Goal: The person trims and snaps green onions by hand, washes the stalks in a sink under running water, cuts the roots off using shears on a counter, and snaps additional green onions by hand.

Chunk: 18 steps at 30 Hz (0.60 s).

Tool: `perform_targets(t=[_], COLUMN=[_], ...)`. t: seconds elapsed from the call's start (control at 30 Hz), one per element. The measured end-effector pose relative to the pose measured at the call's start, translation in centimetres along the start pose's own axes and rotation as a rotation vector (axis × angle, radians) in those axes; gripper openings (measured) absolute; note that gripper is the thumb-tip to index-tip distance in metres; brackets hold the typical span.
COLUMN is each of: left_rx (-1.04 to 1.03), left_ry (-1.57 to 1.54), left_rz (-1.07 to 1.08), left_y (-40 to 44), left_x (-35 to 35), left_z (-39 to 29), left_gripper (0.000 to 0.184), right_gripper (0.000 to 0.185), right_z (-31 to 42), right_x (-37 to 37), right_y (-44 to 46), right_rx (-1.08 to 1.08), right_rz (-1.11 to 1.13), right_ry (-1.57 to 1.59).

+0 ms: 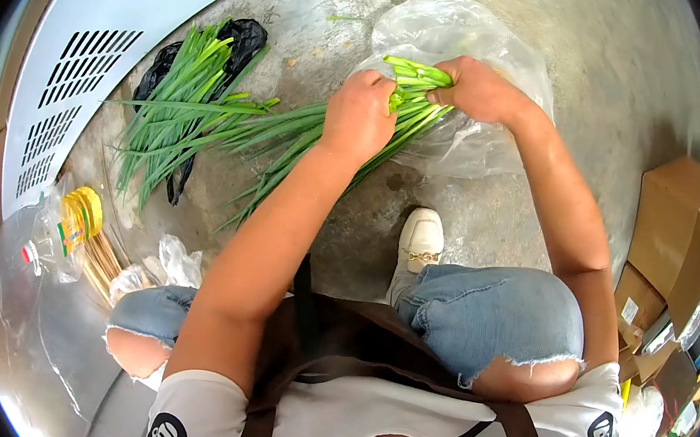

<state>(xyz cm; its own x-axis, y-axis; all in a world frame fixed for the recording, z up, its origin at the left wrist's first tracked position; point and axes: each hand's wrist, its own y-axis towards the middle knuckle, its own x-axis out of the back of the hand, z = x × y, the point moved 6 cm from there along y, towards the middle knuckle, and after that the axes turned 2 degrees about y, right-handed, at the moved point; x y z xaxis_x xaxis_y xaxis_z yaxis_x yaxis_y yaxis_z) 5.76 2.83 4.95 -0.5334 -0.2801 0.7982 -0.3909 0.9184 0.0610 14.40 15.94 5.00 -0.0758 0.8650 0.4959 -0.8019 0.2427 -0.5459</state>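
Both of my hands are on a bunch of long green onions (291,131), whose leaves trail to the left over the floor. My left hand (362,113) is closed around the stalks near their pale end. Folded green pieces show between the two hands. With its fingers wrapped round the bunch's end, my right hand (479,90) holds it from the right, above a clear plastic sheet (494,148). Another pile of green onions (177,89) lies at the left, partly on a black plastic bag (245,37).
A white metal panel with vents (86,46) stands at the left. Below it are a plastic bottle (39,254), a yellow-wrapped item (81,220) and thin sticks (104,261). An open cardboard box (665,226) is at the right. My shoe (422,236) rests on the concrete floor.
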Motion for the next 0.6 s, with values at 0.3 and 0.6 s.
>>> perform_targets(t=[0.3, 0.6], left_rx=[0.455, 0.127], left_ry=[0.209, -0.041], left_rz=[0.115, 0.490], left_y=[1.3, 0.3], left_x=[3.4, 1.9], left_z=[6.0, 1.8], left_gripper=[0.026, 0.027], right_gripper=[0.020, 0.017], right_z=[0.2, -1.3], right_x=[-0.9, -1.5], right_y=[-2.1, -1.4], right_rx=[-0.080, -0.063], right_rz=[0.038, 0.259], right_ry=[0.155, 0.564])
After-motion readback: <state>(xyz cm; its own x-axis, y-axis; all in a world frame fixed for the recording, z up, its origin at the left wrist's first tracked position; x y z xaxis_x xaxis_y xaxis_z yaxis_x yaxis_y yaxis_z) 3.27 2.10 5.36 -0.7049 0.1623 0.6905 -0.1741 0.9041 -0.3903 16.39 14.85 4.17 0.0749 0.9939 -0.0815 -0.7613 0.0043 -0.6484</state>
